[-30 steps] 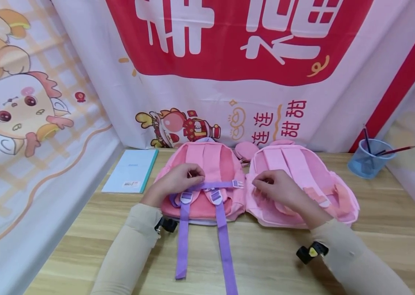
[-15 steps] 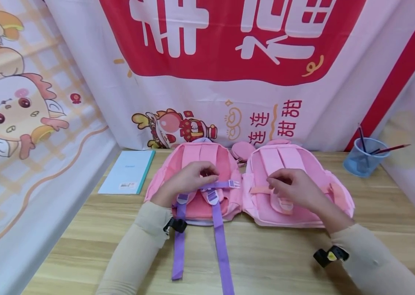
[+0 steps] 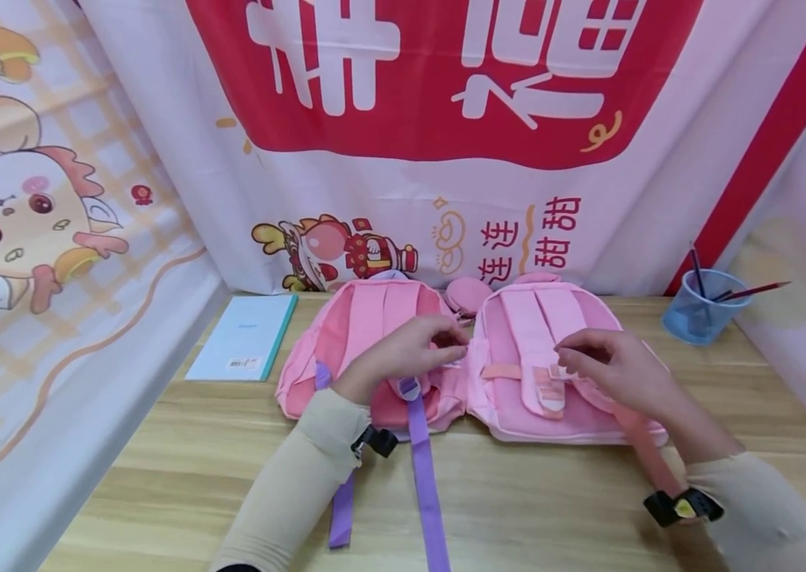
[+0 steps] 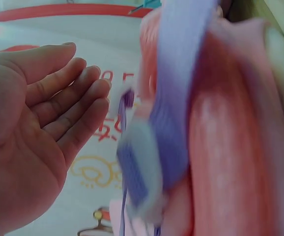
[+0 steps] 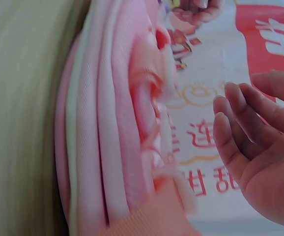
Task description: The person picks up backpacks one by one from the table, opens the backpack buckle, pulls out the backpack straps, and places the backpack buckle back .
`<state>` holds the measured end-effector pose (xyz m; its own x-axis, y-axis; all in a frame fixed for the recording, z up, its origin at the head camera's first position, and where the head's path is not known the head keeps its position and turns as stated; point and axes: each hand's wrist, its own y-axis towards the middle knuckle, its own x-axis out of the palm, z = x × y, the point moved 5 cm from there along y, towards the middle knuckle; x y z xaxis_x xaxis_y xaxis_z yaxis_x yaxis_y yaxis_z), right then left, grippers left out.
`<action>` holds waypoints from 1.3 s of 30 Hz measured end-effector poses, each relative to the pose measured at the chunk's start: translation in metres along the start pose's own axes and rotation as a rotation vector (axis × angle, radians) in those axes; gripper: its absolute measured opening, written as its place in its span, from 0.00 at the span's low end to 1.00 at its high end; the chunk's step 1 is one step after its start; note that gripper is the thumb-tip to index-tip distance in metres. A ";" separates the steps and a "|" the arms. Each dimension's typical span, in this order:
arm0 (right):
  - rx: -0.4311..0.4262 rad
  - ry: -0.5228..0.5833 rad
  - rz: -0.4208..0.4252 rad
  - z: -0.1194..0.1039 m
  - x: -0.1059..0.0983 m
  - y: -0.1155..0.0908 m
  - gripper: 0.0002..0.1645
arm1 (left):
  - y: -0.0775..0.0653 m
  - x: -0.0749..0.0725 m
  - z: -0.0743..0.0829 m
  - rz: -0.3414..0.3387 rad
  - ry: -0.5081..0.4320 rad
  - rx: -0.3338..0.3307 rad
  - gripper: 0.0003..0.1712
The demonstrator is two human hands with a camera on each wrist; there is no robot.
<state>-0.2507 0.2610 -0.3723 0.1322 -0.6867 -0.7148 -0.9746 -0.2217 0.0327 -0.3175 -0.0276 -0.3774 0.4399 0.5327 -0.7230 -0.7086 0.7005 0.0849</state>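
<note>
Two pink backpacks lie side by side, straps upward. My left hand (image 3: pixel 420 347) hovers over the right side of the left backpack (image 3: pixel 360 318), which has purple straps (image 3: pixel 426 477) trailing toward me. In the left wrist view its fingers are loosely bent with nothing in them, beside a purple strap (image 4: pixel 179 88) and a pale buckle (image 4: pixel 139 169). My right hand (image 3: pixel 610 361) is above the right backpack (image 3: pixel 517 318), fingers relaxed and holding nothing in the right wrist view. Under the right forearm a coral strap (image 3: pixel 645 449) runs over the backpack's front edge.
A light blue notebook (image 3: pixel 242 338) lies left of the backpacks. At the right stands a blue mesh pen cup (image 3: pixel 705 306) with pencils. A round pink pouch (image 3: pixel 467 296) sits behind, between the backpacks. A printed curtain (image 3: pixel 346 183) hangs along the table's back edge.
Both hands have moved to the right, the left from the middle of its backpack to the right side. The coral strap now extends toward me. The purple cross strap is now mostly hidden behind the left hand.
</note>
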 end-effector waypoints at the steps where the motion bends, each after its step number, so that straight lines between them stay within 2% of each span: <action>1: -0.012 0.002 0.005 0.003 -0.002 -0.001 0.22 | 0.003 0.003 0.002 -0.007 0.004 0.001 0.14; 5: -0.042 -0.002 0.017 0.015 -0.011 -0.004 0.20 | 0.014 0.012 0.013 -0.035 0.069 0.006 0.15; 10: 0.002 -0.043 0.020 0.029 -0.021 -0.006 0.20 | 0.030 0.022 0.029 -0.072 0.169 0.018 0.15; 15: -0.002 -0.085 0.001 0.034 -0.025 -0.005 0.21 | 0.046 0.034 0.039 -0.104 0.160 0.020 0.14; 19: -0.038 -0.139 -0.012 0.036 -0.026 -0.002 0.21 | 0.059 0.046 0.042 -0.114 0.172 0.018 0.14; 25: -0.064 -0.188 -0.056 0.039 -0.023 0.005 0.22 | 0.073 0.060 0.045 -0.123 0.192 -0.018 0.15; 31: -0.078 -0.192 -0.097 0.043 -0.017 0.010 0.22 | 0.084 0.073 0.046 -0.131 0.159 -0.039 0.17; 39: -0.100 -0.190 -0.138 0.042 -0.006 0.009 0.25 | 0.094 0.089 0.043 -0.114 0.229 -0.085 0.13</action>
<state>-0.2679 0.2920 -0.3969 0.2174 -0.5043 -0.8357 -0.9257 -0.3782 -0.0126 -0.3215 0.1061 -0.4045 0.3902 0.3240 -0.8618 -0.7093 0.7026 -0.0570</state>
